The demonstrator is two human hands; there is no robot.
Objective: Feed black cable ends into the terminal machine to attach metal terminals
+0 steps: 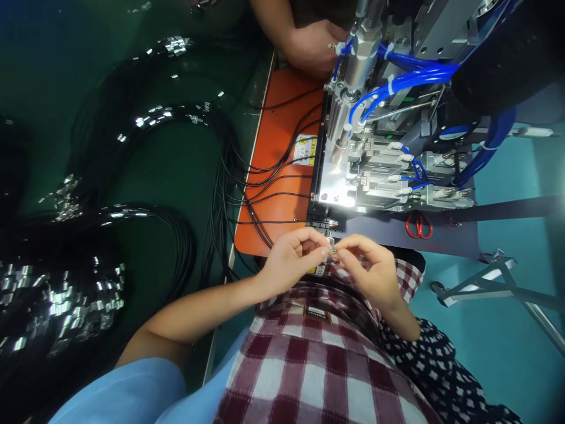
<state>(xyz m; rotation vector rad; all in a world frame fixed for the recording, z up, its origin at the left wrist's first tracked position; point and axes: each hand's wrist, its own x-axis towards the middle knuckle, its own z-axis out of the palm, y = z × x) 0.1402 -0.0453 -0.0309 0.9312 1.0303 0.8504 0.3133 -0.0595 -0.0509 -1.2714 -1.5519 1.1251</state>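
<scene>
My left hand [293,256] is closed, thumb and forefinger pinched at a tiny metallic piece [332,250]. From the other side, my right hand [371,271] pinches at the same piece, its fingertips almost meeting the left ones. The piece is too small and too covered by fingers to name. Just beyond the fingertips is the front edge of a metal machine [339,182] with cylinders and blue air tubes [415,76]. A black cable [273,222] with a metal end lies across the orange board [273,141], close above my left hand.
Another person's hand [315,47] is at the machine's far left side. Bundles of black cables [225,176] with shiny ends spread over the dark green surface at left. Red-handled scissors [418,226] lie right of my hands. A metal stand leg [498,277] is at far right.
</scene>
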